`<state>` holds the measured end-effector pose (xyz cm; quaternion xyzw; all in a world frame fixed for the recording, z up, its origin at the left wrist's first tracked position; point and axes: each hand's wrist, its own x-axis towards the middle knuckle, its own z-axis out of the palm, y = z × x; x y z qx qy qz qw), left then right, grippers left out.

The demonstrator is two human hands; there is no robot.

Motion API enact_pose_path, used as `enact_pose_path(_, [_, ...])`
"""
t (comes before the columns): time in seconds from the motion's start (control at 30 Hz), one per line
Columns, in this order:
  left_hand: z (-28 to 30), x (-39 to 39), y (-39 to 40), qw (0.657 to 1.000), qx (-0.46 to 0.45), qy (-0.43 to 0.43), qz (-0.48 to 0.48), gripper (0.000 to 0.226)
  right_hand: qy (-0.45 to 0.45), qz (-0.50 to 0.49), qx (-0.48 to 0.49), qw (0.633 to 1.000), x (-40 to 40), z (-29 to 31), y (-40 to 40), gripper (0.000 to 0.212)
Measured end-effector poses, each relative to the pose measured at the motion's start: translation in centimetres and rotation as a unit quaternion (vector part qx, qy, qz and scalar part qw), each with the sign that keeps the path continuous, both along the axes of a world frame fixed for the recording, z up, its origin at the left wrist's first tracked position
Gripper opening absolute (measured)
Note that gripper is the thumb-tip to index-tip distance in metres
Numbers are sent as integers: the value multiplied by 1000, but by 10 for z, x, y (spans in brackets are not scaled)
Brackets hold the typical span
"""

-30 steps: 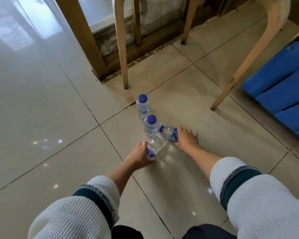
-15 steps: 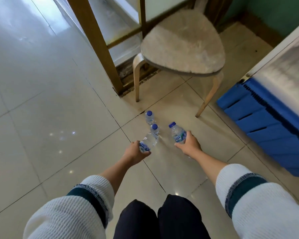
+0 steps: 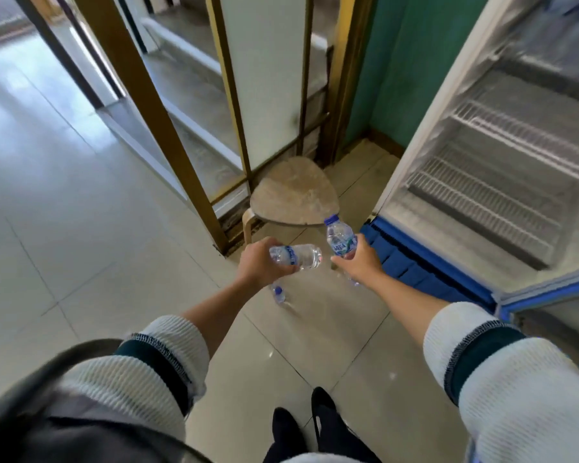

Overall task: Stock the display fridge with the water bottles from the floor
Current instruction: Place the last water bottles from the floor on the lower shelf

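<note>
It looks like a small shop or kiosk, or the front room of a simple eatery. A tall display fridge (image 3: 475, 182) stands open at the right, white inside with wire shelves (image 3: 502, 195) and a blue base grille (image 3: 411, 262), the sort used for selling cold drinks. Small water bottles (image 3: 278, 293) stand on the glossy tiled floor (image 3: 64, 228) as loose stock. Gold-coloured metal door frames (image 3: 154, 105) with glass panels open toward a bright passage, a green wall (image 3: 411, 71) backs the corner, and a worn wooden stool (image 3: 293, 195) sits beside the fridge.
</note>
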<state>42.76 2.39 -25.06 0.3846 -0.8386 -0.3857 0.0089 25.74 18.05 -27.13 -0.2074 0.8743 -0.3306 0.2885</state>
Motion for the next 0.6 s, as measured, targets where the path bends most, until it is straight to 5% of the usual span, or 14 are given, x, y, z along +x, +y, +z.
enact_pose_path(0.33, [146,-57,34,976,-72,200,-44,60,59,-105,-136,983,-26,136,65,50])
enact_pose_path(0.6, [215,-152,93,942,19,334,-15,69,121,-170,-185,960,-93,196,128,52])
